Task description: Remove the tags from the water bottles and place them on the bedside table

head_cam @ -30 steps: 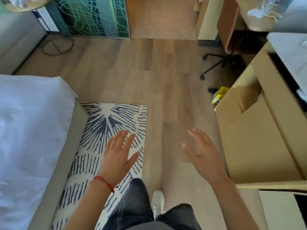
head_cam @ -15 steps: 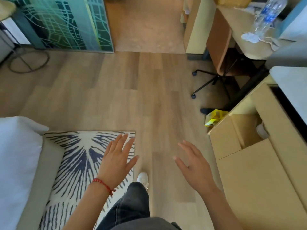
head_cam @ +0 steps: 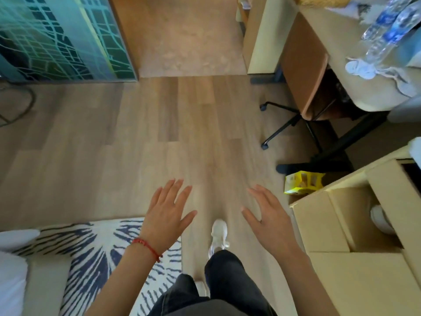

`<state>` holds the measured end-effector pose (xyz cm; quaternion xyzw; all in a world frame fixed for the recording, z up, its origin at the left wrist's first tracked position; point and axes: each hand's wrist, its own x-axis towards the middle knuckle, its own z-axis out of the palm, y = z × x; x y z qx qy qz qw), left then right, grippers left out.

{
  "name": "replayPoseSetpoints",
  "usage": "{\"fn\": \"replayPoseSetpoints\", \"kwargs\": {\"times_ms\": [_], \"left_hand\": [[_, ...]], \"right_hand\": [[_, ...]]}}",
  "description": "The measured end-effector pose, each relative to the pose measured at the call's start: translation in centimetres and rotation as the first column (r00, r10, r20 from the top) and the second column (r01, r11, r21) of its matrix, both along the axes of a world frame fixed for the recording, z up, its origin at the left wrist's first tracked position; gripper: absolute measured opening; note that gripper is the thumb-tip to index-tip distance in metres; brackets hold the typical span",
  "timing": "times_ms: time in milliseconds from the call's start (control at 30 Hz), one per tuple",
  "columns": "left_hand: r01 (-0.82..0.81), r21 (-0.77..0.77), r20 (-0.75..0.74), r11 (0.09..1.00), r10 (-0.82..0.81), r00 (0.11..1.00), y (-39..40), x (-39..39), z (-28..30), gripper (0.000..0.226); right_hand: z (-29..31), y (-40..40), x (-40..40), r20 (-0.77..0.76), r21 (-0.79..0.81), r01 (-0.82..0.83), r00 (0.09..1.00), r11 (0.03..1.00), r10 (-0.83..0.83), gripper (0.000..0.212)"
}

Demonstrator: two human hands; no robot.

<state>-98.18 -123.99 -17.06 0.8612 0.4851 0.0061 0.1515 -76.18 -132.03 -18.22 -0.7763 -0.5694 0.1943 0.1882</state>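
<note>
head: water bottles (head_cam: 387,30) beyond fingers (head_cam: 255,192)

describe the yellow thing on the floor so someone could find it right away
Start at the desk at upper right, where the water bottles lie. Drop past the chair to the floor beside the open cardboard box. The yellow packet lies at the box's far corner, the only bright yellow thing there.
</note>
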Motion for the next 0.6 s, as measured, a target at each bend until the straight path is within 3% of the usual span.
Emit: {"fn": "replayPoseSetpoints", "kwargs": {"times_ms": [100, 233, 333, 467, 600], "left_hand": [[-0.026, -0.031, 0.023, 0.999, 0.027, 0.999, 5.2, 2.2, -1.0, 0.081], [-0.046, -0.046, 0.006, 0.998, 0.046, 0.999, 13.3, 5.2, -0.9, 0.091], [-0.040, 0.000, 0.000, 0.999, 0.040, 0.999, 19.4, 7.9, 0.2, 0.085], [-0.020, 0.042, 0.012, 0.999, 0.020, 1.000, 27.1, 12.1, 1.4, 0.058], [0.004, 0.095, 0.039, 0.995, -0.008, 0.999, 33.3, 15.3, 1.1, 0.054]], "right_hand": [[-1.0, 6.1, 2.3, -0.030, 0.011, -0.007, 1.000, 1.000, 0.007, 0.047], [-1.3, 14.6, 6.2, -0.061, -0.012, -0.056, 0.997, 0.998, 0.056, 0.049], [-0.3, 20.6, 9.4, -0.059, 0.007, -0.056, 0.997, 0.998, 0.056, 0.048], [1.0, 28.5, 13.1, -0.053, 0.008, -0.094, 0.994, 0.996, 0.094, 0.048], [1.3, 34.5, 15.4, -0.050, 0.018, -0.082, 0.995, 0.996, 0.083, 0.047]]}}
